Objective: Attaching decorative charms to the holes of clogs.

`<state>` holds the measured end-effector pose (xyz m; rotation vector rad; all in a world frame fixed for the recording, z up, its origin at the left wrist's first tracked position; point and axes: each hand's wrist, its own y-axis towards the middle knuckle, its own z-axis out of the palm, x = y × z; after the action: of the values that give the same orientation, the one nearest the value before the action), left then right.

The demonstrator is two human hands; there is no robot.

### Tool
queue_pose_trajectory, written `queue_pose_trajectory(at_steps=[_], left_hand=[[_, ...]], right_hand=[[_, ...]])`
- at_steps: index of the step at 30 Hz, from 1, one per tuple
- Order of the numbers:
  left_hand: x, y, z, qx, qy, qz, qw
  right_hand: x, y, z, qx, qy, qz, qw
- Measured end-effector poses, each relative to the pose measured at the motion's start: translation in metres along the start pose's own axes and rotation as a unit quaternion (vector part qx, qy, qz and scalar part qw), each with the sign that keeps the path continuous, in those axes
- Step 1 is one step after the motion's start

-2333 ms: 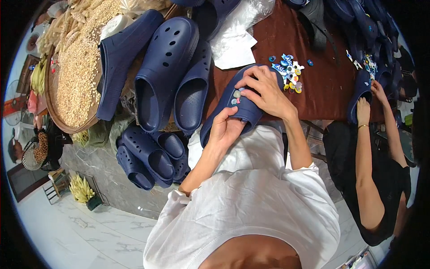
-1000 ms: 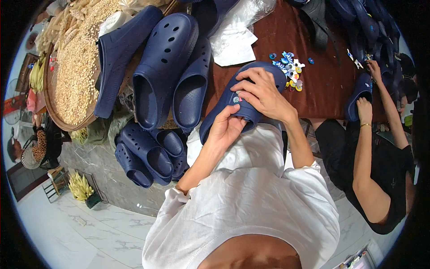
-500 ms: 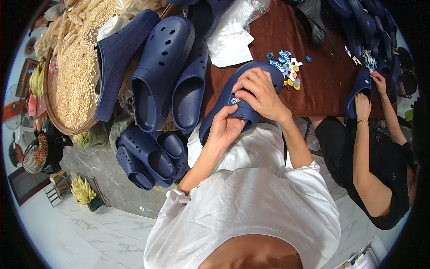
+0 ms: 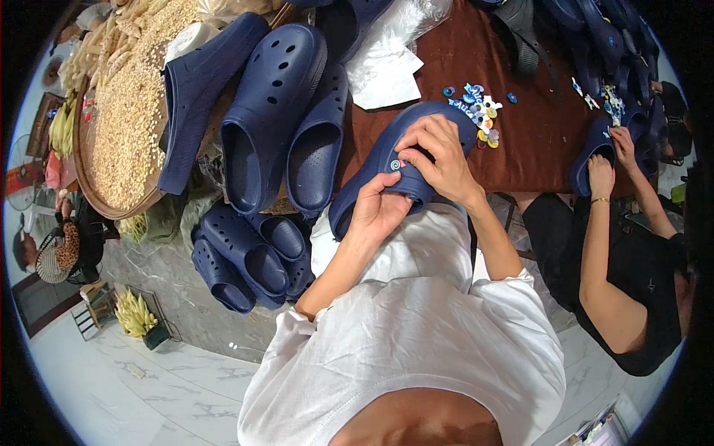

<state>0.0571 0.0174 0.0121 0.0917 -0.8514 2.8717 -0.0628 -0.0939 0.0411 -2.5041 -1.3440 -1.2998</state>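
Holding navy clog [image 4: 372,175], hands [image 4: 379,212] [image 4: 439,156] beside grain tray [image 4: 82,160].

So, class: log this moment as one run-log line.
left hand: grips navy clog | right hand: presses round charm on clog | loose charms: on brown table

A navy foam clog [image 4: 372,175] is held over the near edge of the brown desk [image 4: 535,149], slanting with its rounded toe at the far right and its heel end at the near left. Its upper is pierced with round holes. A small round charm [image 4: 396,164] with a pale spiral face sits on the upper, pressed between the fingertips of the left hand [image 4: 379,212] and right hand [image 4: 439,160].
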Motion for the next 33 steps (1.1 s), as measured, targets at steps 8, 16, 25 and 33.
queue_pose_trajectory(at_steps=[8, 16, 25, 33], left_hand=[[0.001, -0.002, 0.008, -0.007, 0.017, 0.009, 1.000], [-0.003, 0.001, 0.004, -0.014, 0.084, 0.046, 0.995], [-0.002, 0.004, -0.003, -0.024, 0.072, 0.041, 0.996], [0.001, -0.003, 0.005, -0.003, 0.108, 0.066, 0.992]], right_hand=[[0.003, -0.004, 0.000, -0.031, -0.008, 0.017, 0.999], [0.007, -0.001, 0.009, -0.047, 0.000, 0.079, 0.996], [0.016, -0.004, 0.016, -0.102, 0.008, 0.141, 0.985], [-0.001, 0.004, -0.003, -0.174, 0.080, 0.150, 0.970]])
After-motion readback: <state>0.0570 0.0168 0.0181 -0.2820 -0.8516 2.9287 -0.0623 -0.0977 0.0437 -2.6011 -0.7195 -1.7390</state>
